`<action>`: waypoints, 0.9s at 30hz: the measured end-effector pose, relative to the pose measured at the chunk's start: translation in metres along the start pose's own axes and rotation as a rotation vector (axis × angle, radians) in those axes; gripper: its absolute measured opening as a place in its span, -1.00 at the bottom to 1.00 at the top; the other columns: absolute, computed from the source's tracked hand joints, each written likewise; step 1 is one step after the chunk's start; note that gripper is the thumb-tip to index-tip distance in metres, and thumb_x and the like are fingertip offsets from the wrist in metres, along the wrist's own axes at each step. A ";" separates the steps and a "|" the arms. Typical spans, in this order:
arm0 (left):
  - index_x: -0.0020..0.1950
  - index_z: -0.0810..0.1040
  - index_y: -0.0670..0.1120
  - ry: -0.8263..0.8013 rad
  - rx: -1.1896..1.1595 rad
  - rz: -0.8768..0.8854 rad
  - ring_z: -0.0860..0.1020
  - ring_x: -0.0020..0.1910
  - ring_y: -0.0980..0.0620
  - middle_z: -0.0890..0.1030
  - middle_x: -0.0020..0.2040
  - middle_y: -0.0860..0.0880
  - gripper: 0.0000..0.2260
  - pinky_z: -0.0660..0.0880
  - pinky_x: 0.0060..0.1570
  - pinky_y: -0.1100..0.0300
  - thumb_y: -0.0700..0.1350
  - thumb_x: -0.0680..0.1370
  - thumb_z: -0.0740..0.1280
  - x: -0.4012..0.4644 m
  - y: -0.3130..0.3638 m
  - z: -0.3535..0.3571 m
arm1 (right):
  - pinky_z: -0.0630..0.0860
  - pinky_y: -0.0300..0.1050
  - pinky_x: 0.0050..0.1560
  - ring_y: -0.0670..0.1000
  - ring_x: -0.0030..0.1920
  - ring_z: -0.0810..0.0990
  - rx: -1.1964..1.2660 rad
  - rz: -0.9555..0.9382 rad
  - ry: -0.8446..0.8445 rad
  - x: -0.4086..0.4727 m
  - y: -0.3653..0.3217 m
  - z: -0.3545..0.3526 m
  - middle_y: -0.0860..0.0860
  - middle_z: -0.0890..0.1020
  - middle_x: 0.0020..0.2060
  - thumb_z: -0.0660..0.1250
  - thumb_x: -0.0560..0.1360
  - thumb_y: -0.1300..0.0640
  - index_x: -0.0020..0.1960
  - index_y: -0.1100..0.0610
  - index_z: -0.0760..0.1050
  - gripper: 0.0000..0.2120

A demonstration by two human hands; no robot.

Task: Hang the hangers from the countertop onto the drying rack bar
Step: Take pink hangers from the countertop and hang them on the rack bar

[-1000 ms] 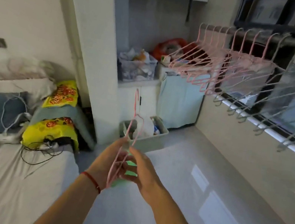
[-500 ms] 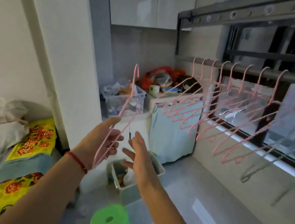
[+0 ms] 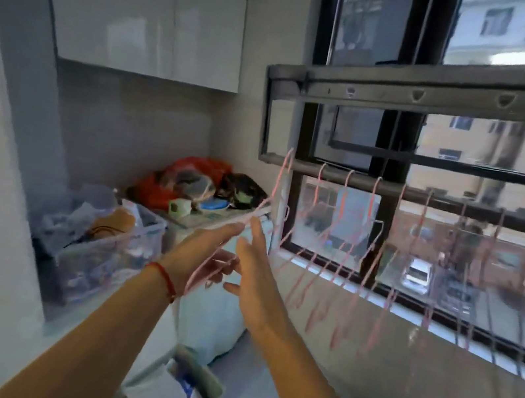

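Hanger (image 3: 252, 218) in our left hand (image 3: 206, 259): thin pink wire frame, hook (image 3: 285, 168) up at the left end of the drying rack bar (image 3: 361, 180), just at bar height. Motion blur, so we cannot tell if the hook is over the bar yet or only beside it. Left fingers curl round the lower frame, index stretched along the shoulder wire. Right hand (image 3: 253, 274) sits just beside it, fingers straight and spread, holding nothing; looks like a steadying hand.

Handling, our read: very light, springy, thin enough to twist in the grip, and smooth coating likely slips if pinched loosely. Best hold is low on the shoulder near the neck, so the hook stays square to the bar. Holding out at an arm tip would let it swing.

Hung hangers (image 3: 333, 245), same pink type, fill the bar to the right, close together and tilted. Snag risk: the new hook or arm catches the nearest one. Left end of the bar looks like the free slot.

Further out: window (image 3: 471, 147) behind the rack, white cabinet (image 3: 140, 4) upper left, clear storage bin (image 3: 101, 241) with clutter on the ledge below it.
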State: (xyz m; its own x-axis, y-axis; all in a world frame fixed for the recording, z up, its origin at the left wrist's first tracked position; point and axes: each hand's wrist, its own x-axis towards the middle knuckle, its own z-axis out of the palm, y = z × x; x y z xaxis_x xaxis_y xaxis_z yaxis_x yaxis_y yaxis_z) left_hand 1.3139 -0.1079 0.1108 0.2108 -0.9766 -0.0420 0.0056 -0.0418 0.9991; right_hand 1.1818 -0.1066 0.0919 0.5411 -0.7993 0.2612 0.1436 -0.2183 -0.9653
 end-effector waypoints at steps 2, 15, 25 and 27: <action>-0.06 0.63 -0.04 -0.079 -0.012 0.015 0.37 -0.45 -0.03 0.50 -0.41 -0.11 -0.66 0.24 -0.42 0.13 0.24 0.54 0.37 0.031 0.006 -0.004 | 0.31 0.21 0.56 -0.02 0.56 0.29 -0.042 -0.026 0.055 0.018 -0.002 -0.003 -0.27 0.23 0.51 0.06 0.59 -0.31 0.63 -0.36 -0.04 -0.36; 0.34 0.57 -0.11 -0.153 -0.061 -0.093 0.51 -0.32 -0.14 0.59 -0.16 -0.29 -0.36 0.42 -0.30 0.06 0.30 0.43 0.46 0.117 -0.008 0.016 | 0.56 0.01 0.36 -0.15 0.23 0.65 -0.099 -0.062 0.181 0.052 0.004 -0.059 -0.40 0.51 0.19 0.04 0.73 -0.17 0.59 -0.41 0.07 -0.55; 0.33 0.48 0.02 -0.152 0.162 -0.166 0.66 0.12 -0.30 0.70 0.10 -0.28 -0.46 0.61 0.11 -0.10 0.37 0.54 0.27 0.109 -0.008 -0.002 | 0.61 -0.16 0.17 -0.25 0.14 0.63 -0.092 -0.099 0.273 0.034 0.008 -0.065 -0.34 0.57 0.14 0.07 0.70 -0.23 0.47 -0.40 0.28 -0.66; 0.43 0.47 0.03 -0.058 0.395 -0.112 0.59 0.23 -0.19 0.62 0.29 -0.17 -0.42 0.51 0.29 -0.06 0.37 0.57 0.19 0.104 0.000 -0.005 | 0.59 -0.13 0.18 -0.27 0.11 0.62 -0.109 -0.098 0.324 0.024 0.006 -0.062 -0.43 0.62 0.04 0.10 0.62 -0.25 0.37 -0.40 0.34 -0.68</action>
State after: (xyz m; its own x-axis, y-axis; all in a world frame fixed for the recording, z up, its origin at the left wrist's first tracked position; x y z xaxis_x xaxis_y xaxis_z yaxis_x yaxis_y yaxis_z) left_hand 1.3407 -0.2088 0.1068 0.1743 -0.9713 -0.1616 -0.3524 -0.2148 0.9109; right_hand 1.1443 -0.1619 0.0921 0.2358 -0.9039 0.3568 0.0829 -0.3471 -0.9341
